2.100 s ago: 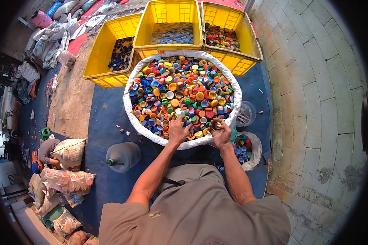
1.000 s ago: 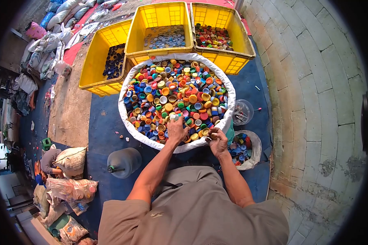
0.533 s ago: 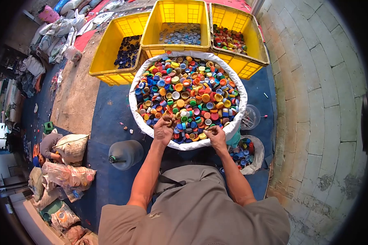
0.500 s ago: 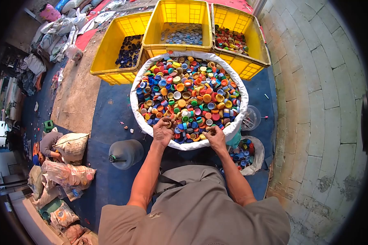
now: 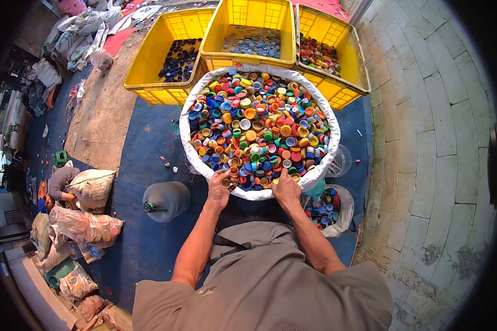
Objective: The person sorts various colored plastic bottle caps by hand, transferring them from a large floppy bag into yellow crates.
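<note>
A large white-rimmed sack (image 5: 328, 160) in front of me is full of loose plastic bottle caps (image 5: 251, 135) in many colours. My left hand (image 5: 219, 186) is at its near rim, fingers curled round a brownish-gold bottle cap (image 5: 226, 183). To the right, my right hand (image 5: 286, 188) reaches over the same rim with its fingers bent down among the caps. A yellow cap (image 5: 296, 177) lies beside its fingertips. Whatever those fingers pinch is hidden.
Beyond the sack stand three yellow crates: dark blue caps in the left crate (image 5: 141, 88), pale caps in the middle crate (image 5: 248, 57), red and yellow caps in the right crate (image 5: 348, 91). A large bottle (image 5: 168, 201), a small cap bag (image 5: 345, 212) and a crouching person (image 5: 63, 182) flank me.
My right hand has moved left and lowered its fingers into the caps. My left hand stays at the near rim, slightly lower, with a brownish cap. The camera view has shifted slightly.
</note>
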Demonstrator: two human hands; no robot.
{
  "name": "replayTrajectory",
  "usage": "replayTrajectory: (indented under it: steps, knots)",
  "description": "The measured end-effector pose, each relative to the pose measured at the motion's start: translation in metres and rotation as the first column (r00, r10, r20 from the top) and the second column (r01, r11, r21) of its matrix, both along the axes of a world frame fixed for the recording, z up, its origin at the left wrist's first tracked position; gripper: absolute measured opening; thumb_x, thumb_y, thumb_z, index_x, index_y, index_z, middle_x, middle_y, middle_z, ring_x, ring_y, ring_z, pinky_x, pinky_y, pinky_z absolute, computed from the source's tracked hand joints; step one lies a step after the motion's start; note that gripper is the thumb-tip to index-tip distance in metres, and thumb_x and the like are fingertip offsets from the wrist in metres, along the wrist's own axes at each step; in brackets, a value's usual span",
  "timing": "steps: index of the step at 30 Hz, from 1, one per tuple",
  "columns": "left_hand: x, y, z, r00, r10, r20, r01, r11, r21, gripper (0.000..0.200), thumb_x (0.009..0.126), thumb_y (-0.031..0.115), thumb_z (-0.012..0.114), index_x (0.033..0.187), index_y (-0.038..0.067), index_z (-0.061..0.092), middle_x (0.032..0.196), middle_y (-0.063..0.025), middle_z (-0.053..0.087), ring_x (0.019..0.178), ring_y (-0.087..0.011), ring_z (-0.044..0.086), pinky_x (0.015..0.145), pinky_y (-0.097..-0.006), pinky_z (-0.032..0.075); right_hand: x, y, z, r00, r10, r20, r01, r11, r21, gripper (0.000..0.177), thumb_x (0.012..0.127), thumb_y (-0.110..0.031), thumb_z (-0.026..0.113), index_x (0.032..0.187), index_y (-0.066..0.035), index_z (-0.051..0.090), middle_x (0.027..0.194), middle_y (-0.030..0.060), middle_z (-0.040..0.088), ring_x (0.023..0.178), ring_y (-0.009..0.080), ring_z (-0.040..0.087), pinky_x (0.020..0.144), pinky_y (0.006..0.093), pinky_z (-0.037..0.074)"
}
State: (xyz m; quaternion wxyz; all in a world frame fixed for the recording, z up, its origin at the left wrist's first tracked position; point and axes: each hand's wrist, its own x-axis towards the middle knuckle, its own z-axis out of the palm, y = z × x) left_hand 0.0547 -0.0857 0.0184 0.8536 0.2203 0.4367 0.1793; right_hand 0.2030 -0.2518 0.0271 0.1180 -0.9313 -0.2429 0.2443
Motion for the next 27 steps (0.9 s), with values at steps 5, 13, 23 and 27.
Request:
replayTrajectory:
  steps: [5, 13, 23, 27]
  knots:
    - [0.005, -0.006, -0.012, 0.995, -0.085, -0.051, 0.088, 0.994, 0.064, 0.018, 0.083, 0.014, 0.067, 0.097, 0.013, 0.055, 0.082, -0.0009, 0.060, 0.069, -0.0108, 0.058, 0.066, -0.0296, 0.046, 0.001, 0.005, -0.023, 1.000, -0.012, -0.019, 0.011, 0.999, -0.045, 0.059, 0.072, -0.021, 0.075, 0.113, 0.000, 0.039, 0.096, 0.0258, 0.064, 0.089, 0.0450, 0.063, 0.076, 0.0518, 0.050]
    - [0.013, -0.014, -0.021, 0.956, -0.179, -0.232, 0.229, 0.950, 0.211, 0.023, 0.081, 0.013, 0.070, 0.099, 0.010, 0.056, 0.079, 0.0002, 0.059, 0.068, -0.0112, 0.058, 0.063, -0.0268, 0.048, 0.012, -0.007, -0.033, 0.995, -0.065, -0.074, 0.076, 0.983, 0.168, 0.066, 0.067, -0.019, 0.080, 0.117, 0.001, 0.041, 0.103, 0.0257, 0.060, 0.094, 0.0422, 0.061, 0.081, 0.0490, 0.050]
    - [0.039, -0.007, -0.027, 0.709, -0.104, -0.697, 0.701, 0.212, 0.681, 0.048, 0.070, 0.010, 0.076, 0.111, 0.000, 0.055, 0.097, -0.0181, 0.068, 0.094, -0.0299, 0.066, 0.081, -0.0372, 0.052, 0.040, -0.044, 0.002, 0.171, 0.362, -0.916, 0.921, 0.271, 0.279, 0.039, 0.086, -0.027, 0.047, 0.115, -0.003, 0.054, 0.082, 0.0033, 0.052, 0.061, 0.0115, 0.045, 0.050, 0.0244, 0.035]
    - [0.048, -0.005, -0.036, 0.689, -0.130, -0.713, 0.723, 0.182, 0.666, 0.052, 0.068, 0.013, 0.077, 0.113, 0.000, 0.054, 0.101, -0.0171, 0.068, 0.099, -0.0325, 0.064, 0.087, -0.0381, 0.050, 0.030, -0.047, 0.010, 0.064, 0.453, -0.889, 0.978, 0.148, 0.146, 0.036, 0.085, -0.026, 0.045, 0.111, -0.004, 0.054, 0.089, 0.0075, 0.054, 0.068, 0.0185, 0.052, 0.061, 0.0317, 0.043]
